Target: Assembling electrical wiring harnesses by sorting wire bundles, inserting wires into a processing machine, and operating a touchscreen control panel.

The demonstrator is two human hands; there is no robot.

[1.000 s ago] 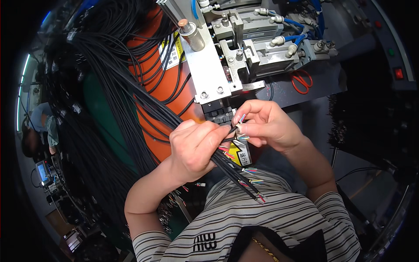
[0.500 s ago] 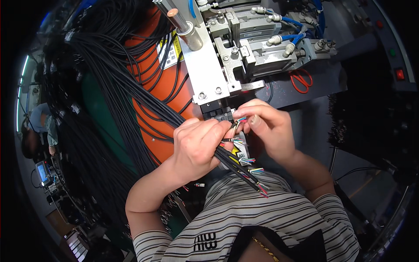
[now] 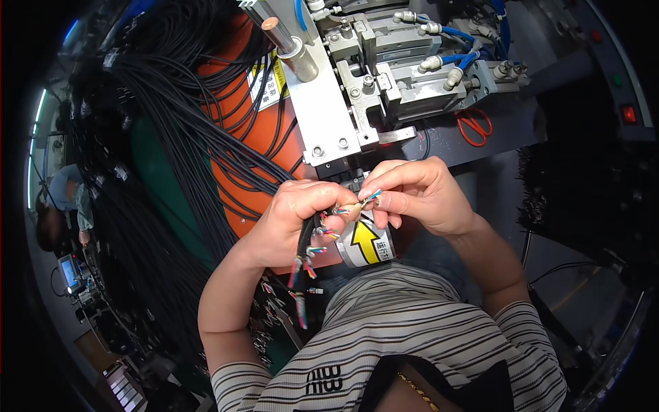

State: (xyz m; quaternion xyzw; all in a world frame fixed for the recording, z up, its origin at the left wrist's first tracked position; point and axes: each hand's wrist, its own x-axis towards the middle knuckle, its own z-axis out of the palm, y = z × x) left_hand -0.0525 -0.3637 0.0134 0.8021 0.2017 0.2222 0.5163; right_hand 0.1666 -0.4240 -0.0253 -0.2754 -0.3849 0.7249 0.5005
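Several black cables in the left hand, coloured wires in the right hand — near a printed yellow-arrow label

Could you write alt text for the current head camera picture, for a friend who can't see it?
A person's left hand grips a bunch of black cables while the right hand pinches thin coloured wires between finger and thumb. Just beyond stands a metal machine with blue tubes, and more black cables drape across an orange surface to the left.
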